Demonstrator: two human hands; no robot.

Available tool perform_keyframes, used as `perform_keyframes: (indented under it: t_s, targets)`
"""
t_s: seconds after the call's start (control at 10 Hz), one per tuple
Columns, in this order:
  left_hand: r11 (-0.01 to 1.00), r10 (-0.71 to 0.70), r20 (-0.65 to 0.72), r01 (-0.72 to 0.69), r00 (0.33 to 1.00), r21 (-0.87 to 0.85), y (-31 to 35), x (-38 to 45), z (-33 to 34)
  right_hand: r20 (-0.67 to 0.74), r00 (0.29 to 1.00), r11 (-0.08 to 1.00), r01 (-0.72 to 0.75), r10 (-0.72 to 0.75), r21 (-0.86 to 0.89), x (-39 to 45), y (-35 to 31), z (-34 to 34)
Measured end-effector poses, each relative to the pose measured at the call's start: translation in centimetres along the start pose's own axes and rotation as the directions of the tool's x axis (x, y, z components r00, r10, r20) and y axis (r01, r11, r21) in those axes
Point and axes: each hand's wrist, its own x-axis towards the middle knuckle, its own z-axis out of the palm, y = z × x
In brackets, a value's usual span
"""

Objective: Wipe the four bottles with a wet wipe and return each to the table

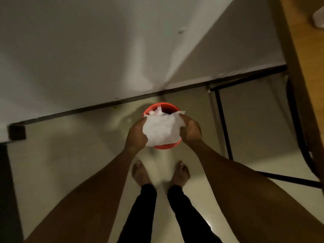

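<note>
A white wet wipe [162, 131] is stretched between both hands, held over a red bin [164, 146] that stands on the floor in the corner. My left hand [136, 135] pinches the wipe's left edge and my right hand [190, 130] grips its right edge. Crumpled white paper lies inside the bin behind the wipe. At the top right edge a white object [318, 17] rests on the wooden table [298, 37]; I cannot tell whether it is a bottle. No other bottle is in view.
White walls meet in a corner behind the bin. The table's black metal legs [223, 123] stand to the right. A dark furniture edge [16, 132] juts in at the left. My bare feet [181, 172] stand on the pale tiled floor just before the bin.
</note>
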Motion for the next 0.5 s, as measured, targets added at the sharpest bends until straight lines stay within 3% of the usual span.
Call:
perform_keyframes:
  t_s: [0.2, 0.3, 0.5]
  targets:
    - [1.000, -0.003, 0.029, 0.003, 1.000, -0.003, -2.1, 1.9, 1.4, 0.057, 0.998, 0.999, -0.026, 0.025, 0.024, 2.4, 0.8, 1.8]
    - [0.996, 0.041, 0.052, -0.045, 0.998, 0.079, -4.0, 2.0, 1.5, 0.058, 0.998, 0.988, 0.018, -0.009, -0.156, 4.2, 4.4, 3.8]
    - [0.950, -0.047, 0.149, -0.002, 0.988, 0.311, -6.4, -1.7, 2.1, 0.126, 0.980, 0.954, -0.115, 0.154, -0.275, -1.8, 6.3, 4.2]
